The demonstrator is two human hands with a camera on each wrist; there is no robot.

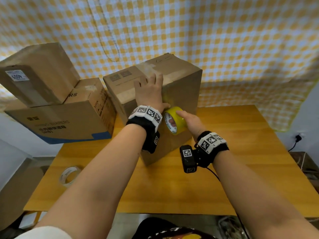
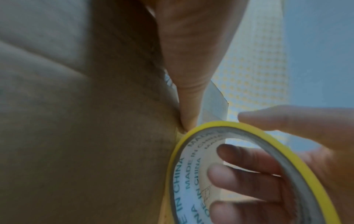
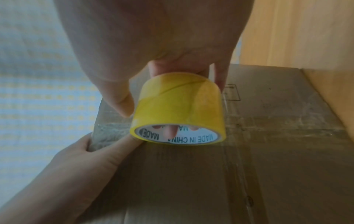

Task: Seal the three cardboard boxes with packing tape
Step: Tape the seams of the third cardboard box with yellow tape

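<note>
Where the wooden desk (image 1: 224, 169) meets the yellow-and-white checked cloth (image 1: 224, 40) hung behind it, a tall brown cardboard box (image 1: 181, 87) stands upright, its matte faces crossed by shiny strips of old clear tape. Its flaps are closed, so what it holds cannot be seen. The left hand (image 1: 149, 94) lies spread flat over the box's top near edge, fingers straight on the lid, while its thumb (image 3: 124, 144) presses against the front face just beside the roll. The right hand (image 1: 190, 121) grips a roll of yellow tape (image 1: 174, 120), a glossy translucent ring on a white card core printed "MADE IN CHINA"; its fingers (image 2: 249, 174) are curled through the core and its thumb lies over the outer band. The roll is held against the box's front face, just below the top edge, touching the left thumb. To the left stand three more cardboard boxes: a wide one with a blue band (image 1: 57, 125) carrying two smaller ones, one with a white label (image 1: 34, 73) and one beside it (image 1: 86, 92), all closed. A roll of clear tape (image 1: 69, 175) lies flat on the desk's near left, well apart from both hands.
</note>
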